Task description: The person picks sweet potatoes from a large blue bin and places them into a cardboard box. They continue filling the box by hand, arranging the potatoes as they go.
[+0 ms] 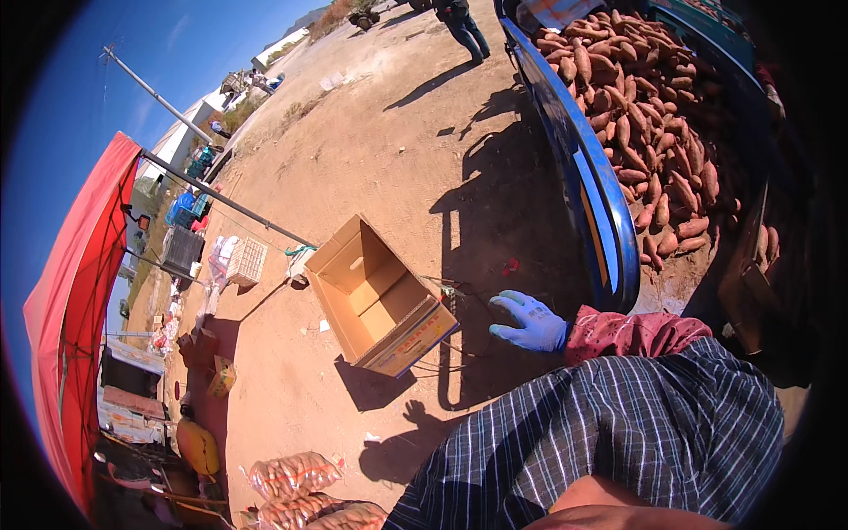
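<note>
My right hand (pixel 530 322), in a pale blue work glove with printed writing, is held out with its fingers apart and nothing in them. A pink patterned sleeve (pixel 633 334) covers that wrist. Left of the hand, and apart from it, is an open cardboard box (pixel 377 301) with a bare inside and print on its side. What bears the box is hidden; thin rods or wires show beside it. Beyond my hand, sweet potatoes (pixel 636 119) lie heaped in the blue truck bed (pixel 589 179). My left hand is out of view.
Clear bags of sweet potatoes (pixel 295 474) lie at lower left. A red canopy (pixel 79 291) stands on poles, with a white plastic crate (pixel 246 260) near it. A person (pixel 464 30) stands beyond; another person's hand (pixel 774 103) shows past the truck.
</note>
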Demonstrator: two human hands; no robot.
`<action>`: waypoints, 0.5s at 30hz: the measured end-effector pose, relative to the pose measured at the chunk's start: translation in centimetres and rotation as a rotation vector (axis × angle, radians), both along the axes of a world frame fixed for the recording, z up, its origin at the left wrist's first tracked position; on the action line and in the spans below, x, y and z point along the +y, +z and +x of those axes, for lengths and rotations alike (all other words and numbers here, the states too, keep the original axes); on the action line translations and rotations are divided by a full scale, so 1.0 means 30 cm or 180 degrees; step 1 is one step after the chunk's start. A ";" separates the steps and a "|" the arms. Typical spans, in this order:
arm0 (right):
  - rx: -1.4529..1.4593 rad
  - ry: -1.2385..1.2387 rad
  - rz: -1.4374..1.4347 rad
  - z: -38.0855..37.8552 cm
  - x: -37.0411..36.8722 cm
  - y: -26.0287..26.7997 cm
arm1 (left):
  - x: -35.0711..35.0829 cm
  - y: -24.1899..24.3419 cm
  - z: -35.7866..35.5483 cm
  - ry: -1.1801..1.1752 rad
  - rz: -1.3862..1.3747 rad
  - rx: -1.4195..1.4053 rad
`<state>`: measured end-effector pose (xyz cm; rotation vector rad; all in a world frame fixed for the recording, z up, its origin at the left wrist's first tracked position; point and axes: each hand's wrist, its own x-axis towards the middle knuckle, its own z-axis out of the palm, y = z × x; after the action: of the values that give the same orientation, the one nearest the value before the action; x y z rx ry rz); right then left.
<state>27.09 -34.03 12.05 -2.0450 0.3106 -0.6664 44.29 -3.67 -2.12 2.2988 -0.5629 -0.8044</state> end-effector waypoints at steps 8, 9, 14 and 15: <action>0.0698 0.0238 0.0331 0.182 0.024 -0.055 | 0.134 0.090 -0.110 0.0446 -0.0105 0.0012; 0.0827 0.0273 0.0372 0.193 0.022 -0.053 | 0.153 0.095 -0.114 0.0489 -0.0137 0.0020; 0.0971 0.0341 0.0592 0.416 -0.021 0.025 | 0.268 0.170 -0.040 0.0668 -0.0255 -0.0058; 0.0986 0.0192 0.0618 0.465 -0.022 0.055 | 0.296 0.185 -0.015 0.0694 -0.0266 -0.0075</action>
<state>41.04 -34.71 13.71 -1.9587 0.4718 -0.2685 43.84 5.21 3.43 2.2477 -0.3414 -0.6379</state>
